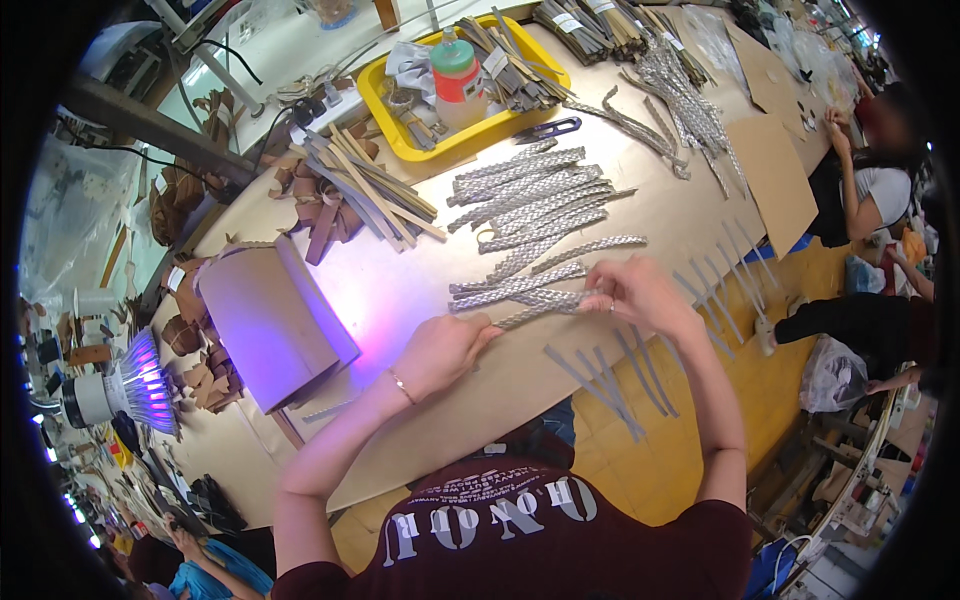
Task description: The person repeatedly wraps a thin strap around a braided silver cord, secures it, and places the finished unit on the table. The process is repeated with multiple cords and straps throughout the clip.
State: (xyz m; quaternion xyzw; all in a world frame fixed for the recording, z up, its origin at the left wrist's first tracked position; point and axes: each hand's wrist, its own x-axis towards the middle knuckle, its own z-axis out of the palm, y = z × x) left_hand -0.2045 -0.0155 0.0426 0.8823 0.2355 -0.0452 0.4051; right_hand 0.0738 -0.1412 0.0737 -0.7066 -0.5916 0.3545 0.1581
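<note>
A silvery braided strap point(540, 308) is stretched between my two hands near the front edge of the table. My left hand point(445, 350) pinches its left end, fingers closed. At the other end my right hand point(635, 293) grips the strap with thumb and fingers. Just beyond lies a stack of similar braided straps point(545, 205), laid roughly side by side, some crossing. One strap point(590, 252) rests slightly apart, close to my right fingertips.
A yellow tray point(400, 145) holds a bottle with a green top point(457, 80) and strip bundles. Left are loose strips point(365, 190), a curved brown panel point(260, 325) and a lit lamp point(140, 385). Grey strips point(600, 385) hang along the front edge. A person point(870, 170) sits at right.
</note>
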